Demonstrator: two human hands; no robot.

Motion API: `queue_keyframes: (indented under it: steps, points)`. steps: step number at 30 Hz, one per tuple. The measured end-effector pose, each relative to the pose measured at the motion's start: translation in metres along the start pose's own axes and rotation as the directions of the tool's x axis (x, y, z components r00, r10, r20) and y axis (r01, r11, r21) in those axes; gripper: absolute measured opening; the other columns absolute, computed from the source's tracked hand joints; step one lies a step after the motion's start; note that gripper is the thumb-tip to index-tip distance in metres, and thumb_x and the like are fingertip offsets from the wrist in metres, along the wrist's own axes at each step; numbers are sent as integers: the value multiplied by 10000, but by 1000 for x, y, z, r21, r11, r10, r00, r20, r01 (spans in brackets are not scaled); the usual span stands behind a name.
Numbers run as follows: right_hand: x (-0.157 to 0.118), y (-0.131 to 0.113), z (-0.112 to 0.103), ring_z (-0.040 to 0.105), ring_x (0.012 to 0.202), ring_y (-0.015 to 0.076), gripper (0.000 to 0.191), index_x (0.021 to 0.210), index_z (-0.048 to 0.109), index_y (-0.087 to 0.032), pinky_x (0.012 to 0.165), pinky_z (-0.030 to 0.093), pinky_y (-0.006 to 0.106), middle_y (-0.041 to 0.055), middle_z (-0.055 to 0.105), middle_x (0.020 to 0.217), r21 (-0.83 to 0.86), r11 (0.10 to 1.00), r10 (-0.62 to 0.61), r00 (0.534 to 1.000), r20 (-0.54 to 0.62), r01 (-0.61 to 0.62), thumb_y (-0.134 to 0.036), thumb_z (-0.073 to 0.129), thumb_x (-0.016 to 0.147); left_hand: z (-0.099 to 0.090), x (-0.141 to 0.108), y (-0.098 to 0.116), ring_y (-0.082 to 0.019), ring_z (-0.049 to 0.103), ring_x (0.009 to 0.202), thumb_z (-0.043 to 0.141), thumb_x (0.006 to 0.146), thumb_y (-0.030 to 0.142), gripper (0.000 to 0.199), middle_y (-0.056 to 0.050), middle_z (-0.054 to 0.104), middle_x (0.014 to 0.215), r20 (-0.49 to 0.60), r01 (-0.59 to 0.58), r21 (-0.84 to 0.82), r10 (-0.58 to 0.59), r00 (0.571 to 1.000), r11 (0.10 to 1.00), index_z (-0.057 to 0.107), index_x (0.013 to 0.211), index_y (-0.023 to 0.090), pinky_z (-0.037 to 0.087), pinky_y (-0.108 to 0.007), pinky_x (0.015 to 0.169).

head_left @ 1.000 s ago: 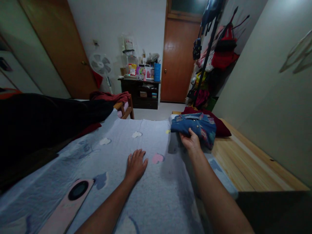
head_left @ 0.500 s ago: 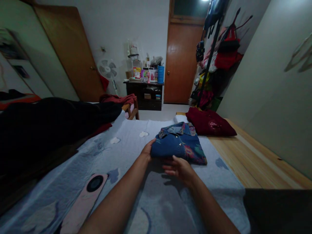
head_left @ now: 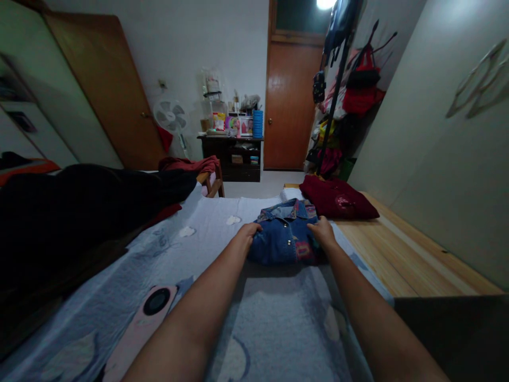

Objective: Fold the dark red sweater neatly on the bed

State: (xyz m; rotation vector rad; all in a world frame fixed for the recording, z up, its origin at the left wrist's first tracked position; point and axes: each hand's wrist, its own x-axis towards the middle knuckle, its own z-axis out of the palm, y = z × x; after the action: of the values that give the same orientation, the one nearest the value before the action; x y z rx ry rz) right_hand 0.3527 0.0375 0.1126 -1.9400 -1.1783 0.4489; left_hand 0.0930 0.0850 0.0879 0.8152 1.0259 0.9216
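Your left hand (head_left: 249, 232) and right hand (head_left: 323, 232) are closed on the 2 sides of the folded denim shirt (head_left: 280, 244), each gripping cloth. It's over the patterned sheet (head_left: 274, 318), nearer than and left of the maroon garment (head_left: 336, 199).

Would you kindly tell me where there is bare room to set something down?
The wooden surface has room between the maroon garment and its near edge. So does the sheet between the forearms, nearer than the denim garment. It is crowded at left, by the dark clothes, and between left hand and right hand.
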Motion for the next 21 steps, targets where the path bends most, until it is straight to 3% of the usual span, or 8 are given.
queue_keyframes:
  steps: [4,8,13,16,18,19,21]
  points:
    - [-2,-2,6,595,638,181,90,683,616,-164,568,422,247,25,618,624,79,997,-10,994,113,1,-200,573,612,3,-13,12,-158,549,444,547,483,48,347,22,594,524,25,-76,-32,76,997,997,621,808,145,505,-318,544]
    - [-12,-6,9,554,582,137,105,667,637,-164,538,405,218,-11,591,587,172,984,-72,979,193,38,-228,558,641,-4,-45,23,-139,603,595,514,445,38,595,19,677,741,109,-191,-97,201,974,977,622,1015,173,504,-269,633]
    - [-28,-20,8,544,608,132,275,852,672,-157,572,419,218,-24,622,648,230,970,-133,964,230,79,-177,572,596,-20,-97,20,-183,639,720,578,504,111,568,-49,707,868,365,-230,-113,256,895,966,646,1067,153,494,-288,708]
    - [-49,-29,-1,512,565,125,194,750,674,-158,552,401,222,-28,606,609,255,962,-180,932,315,100,-193,536,618,-37,-126,10,-239,646,863,612,617,291,430,-82,708,933,434,-225,-20,211,876,974,675,1019,150,482,-337,813]
    - [-68,-32,-9,468,523,109,148,675,655,-159,524,373,215,-37,574,568,267,957,-231,854,465,114,-221,526,639,-54,-140,0,-252,639,865,583,714,434,347,-85,706,856,460,-243,169,142,876,955,701,871,148,474,-345,823]
    - [-79,-33,-13,440,504,98,145,650,644,-158,510,354,209,-44,553,552,268,955,-265,764,588,125,-230,517,650,-62,-146,-6,-245,638,822,562,755,480,357,-76,695,782,465,-253,315,84,881,915,699,779,152,475,-339,798]
    - [-101,-32,-19,388,476,80,150,618,624,-156,487,316,198,-55,511,526,244,953,-302,510,805,179,-213,489,651,-78,-153,-20,-222,620,683,574,757,535,407,-45,634,610,404,-254,621,-25,914,742,657,618,161,472,-318,702]
